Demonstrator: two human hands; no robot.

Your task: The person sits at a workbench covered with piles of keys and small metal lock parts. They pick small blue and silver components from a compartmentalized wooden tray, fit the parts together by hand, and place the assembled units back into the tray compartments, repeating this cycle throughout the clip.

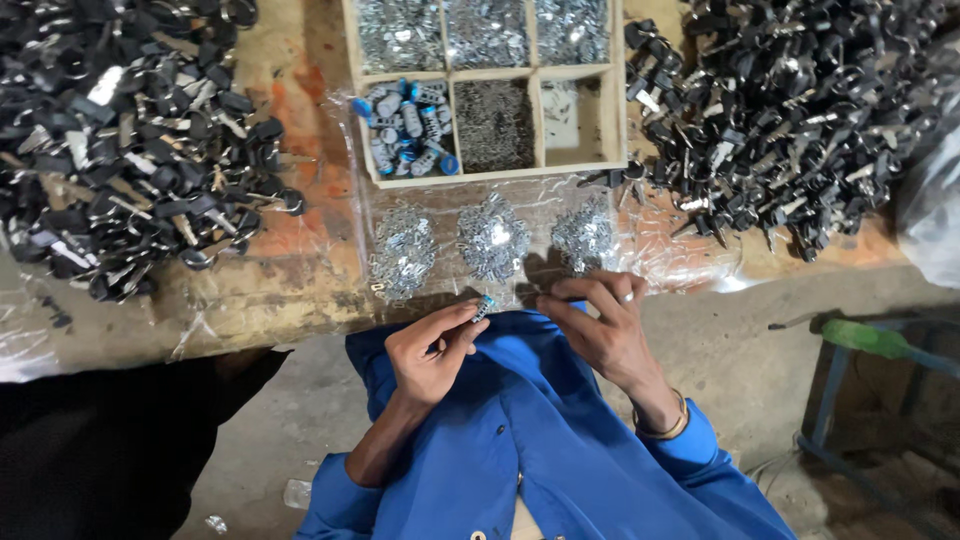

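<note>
Packaging observed, three items; no labels, signs or screens in view.

A clear plastic sheet point(640, 262) lies flat on the workbench, spread under the front of the wooden tray and reaching the bench's near edge. It is transparent, crinkled and glossy, with ragged edges.

A second piece of clear plastic film point(25, 345) hangs over the bench edge at the far left, wrinkled and catching light.

A whitish translucent plastic bag point(932, 205) sits at the right edge of the view, beside the right-hand heap of black parts. It is bulging and rounded; its contents cannot be made out.
</note>
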